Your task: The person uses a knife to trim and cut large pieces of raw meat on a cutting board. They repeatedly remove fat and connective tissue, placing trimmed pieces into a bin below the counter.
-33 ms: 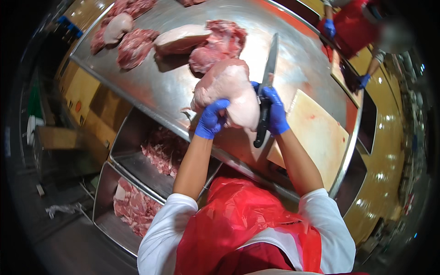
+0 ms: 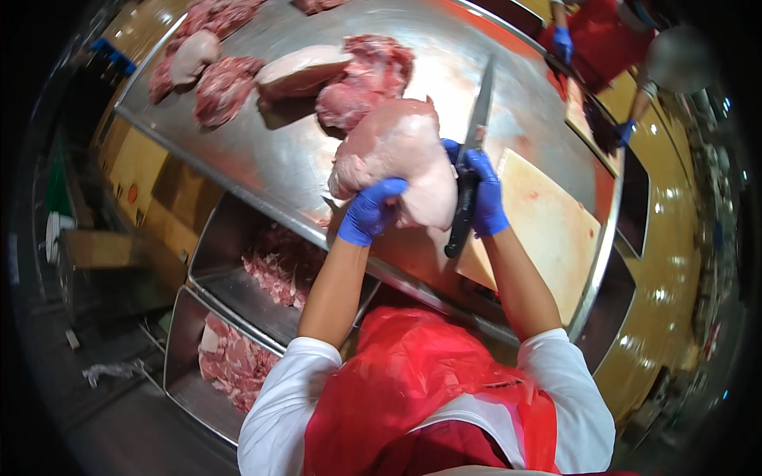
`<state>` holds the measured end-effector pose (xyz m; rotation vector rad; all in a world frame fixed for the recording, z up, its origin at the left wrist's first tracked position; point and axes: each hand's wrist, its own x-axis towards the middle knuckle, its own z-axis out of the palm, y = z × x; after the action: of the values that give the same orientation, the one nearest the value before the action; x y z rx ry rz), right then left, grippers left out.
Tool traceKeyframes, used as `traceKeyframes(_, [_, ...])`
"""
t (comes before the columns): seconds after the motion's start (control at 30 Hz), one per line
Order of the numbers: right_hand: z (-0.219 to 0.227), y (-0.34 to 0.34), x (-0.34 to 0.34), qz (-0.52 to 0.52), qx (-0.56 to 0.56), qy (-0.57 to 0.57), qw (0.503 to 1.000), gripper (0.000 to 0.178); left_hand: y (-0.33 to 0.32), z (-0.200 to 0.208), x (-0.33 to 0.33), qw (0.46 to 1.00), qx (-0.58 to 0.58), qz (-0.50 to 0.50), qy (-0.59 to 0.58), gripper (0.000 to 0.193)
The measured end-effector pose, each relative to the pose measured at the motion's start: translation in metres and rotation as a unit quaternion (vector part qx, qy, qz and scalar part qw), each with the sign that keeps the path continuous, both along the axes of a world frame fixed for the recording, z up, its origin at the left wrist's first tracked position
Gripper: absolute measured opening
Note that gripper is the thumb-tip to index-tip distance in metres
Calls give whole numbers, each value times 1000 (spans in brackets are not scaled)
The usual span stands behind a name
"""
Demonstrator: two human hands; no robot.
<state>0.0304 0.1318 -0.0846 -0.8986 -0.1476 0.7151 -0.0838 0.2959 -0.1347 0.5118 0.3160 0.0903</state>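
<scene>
A large, pale, fat-covered piece of meat (image 2: 397,163) is held between my two blue-gloved hands over the steel table. My left hand (image 2: 371,210) grips its near left edge, the thumb lying on top. On the right side, my right hand (image 2: 482,189) has its fingers wrapped round the black handle of a long knife (image 2: 479,119), whose blade points away from me. Some fingers of that hand also reach the meat's right edge, partly hidden behind it. Just beyond lie a red chunk of meat (image 2: 367,83) and a pale slab (image 2: 302,71).
The steel table (image 2: 274,170) carries more meat (image 2: 226,89) at far left. A white cutting board (image 2: 548,230) lies right of my hands. Two metal bins (image 2: 226,393) with meat pieces stand below left. A co-worker in a red apron (image 2: 599,47) stands at far right.
The held meat has shifted slightly to the right and tilted a little, with both hands and the knife moving along. The view has shifted slightly too.
</scene>
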Motion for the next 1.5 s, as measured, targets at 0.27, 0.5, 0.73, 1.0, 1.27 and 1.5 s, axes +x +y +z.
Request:
traceKeyframes(0.27, [10, -254, -4, -235, 24, 39, 971, 44, -214, 36, 32, 653, 711, -189, -181, 59])
traceKeyframes(0.5, [-16, -402, 1, -274, 69, 16, 959, 32, -348, 40, 47, 498, 826, -177, -195, 33])
traceKeyframes(0.73, [-19, -356, -6, -268, 182, 125, 938, 52, -381, 62, 45, 473, 849, -83, -219, 27])
traceKeyframes(1.0, [-56, -336, 9, -294, 134, 78, 943, 50, -362, 87, 57, 362, 868, 2, -339, 9])
traceKeyframes(1.27, [6, -435, -22, -332, -106, -72, 935, 49, -412, 3, 64, 386, 824, 62, -411, 22])
traceKeyframes(1.5, [18, -405, -30, -326, -221, -158, 905, 31, -350, 37, 15, 475, 733, -178, -454, 30])
